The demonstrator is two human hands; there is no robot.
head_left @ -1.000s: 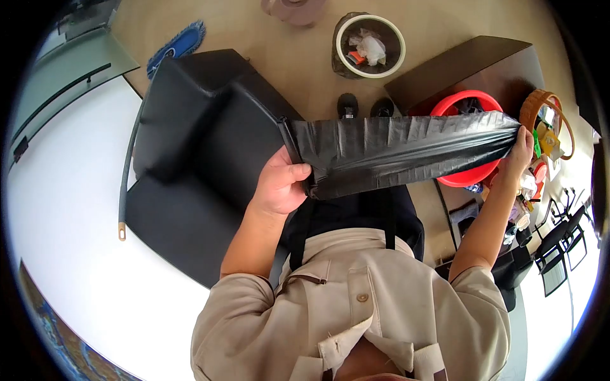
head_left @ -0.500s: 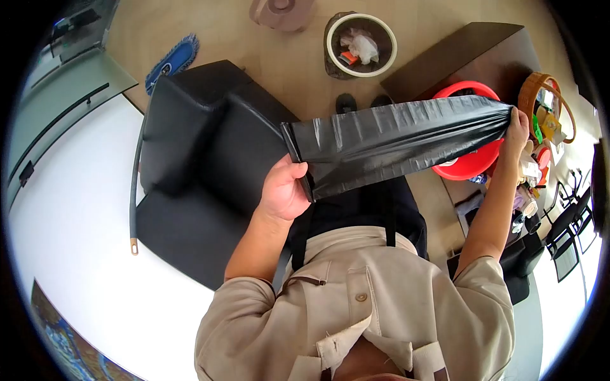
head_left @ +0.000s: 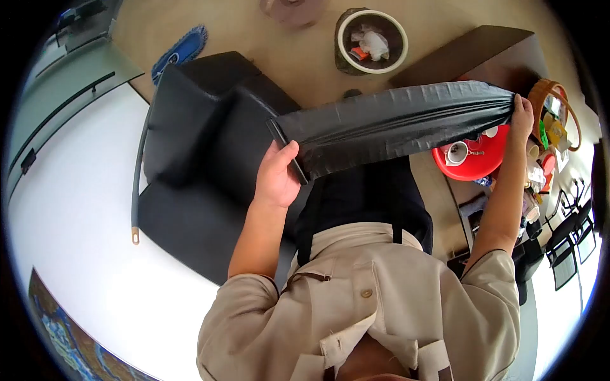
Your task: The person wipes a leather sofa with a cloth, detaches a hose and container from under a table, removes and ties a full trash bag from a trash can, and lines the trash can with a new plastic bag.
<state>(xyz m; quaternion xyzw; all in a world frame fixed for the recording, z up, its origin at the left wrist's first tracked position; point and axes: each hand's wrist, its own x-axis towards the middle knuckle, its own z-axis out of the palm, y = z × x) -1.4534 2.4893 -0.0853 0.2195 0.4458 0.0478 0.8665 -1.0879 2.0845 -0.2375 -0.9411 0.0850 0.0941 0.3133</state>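
Note:
A black plastic bag [head_left: 394, 124] is stretched flat between my two hands. My left hand [head_left: 278, 173] is closed on its rolled end, with the thumb on top of the roll. The far end is bunched in the closed fingers of my right hand [head_left: 522, 117]. Under the right part of the bag sits a red basin [head_left: 473, 168], partly covered, with a white cup [head_left: 455, 153] and a spoon-like item inside.
A black armchair [head_left: 210, 140] stands at the left, beside a blue mop head [head_left: 181, 54]. Ahead is a lined bin [head_left: 404, 47] holding waste. A brown cabinet [head_left: 470, 54], a wicker basket [head_left: 540, 95] and several small items are at the right.
Both hands have risen a little with the bag, which stays stretched. More of the basin's contents show below it, and the shoes are now mostly covered.

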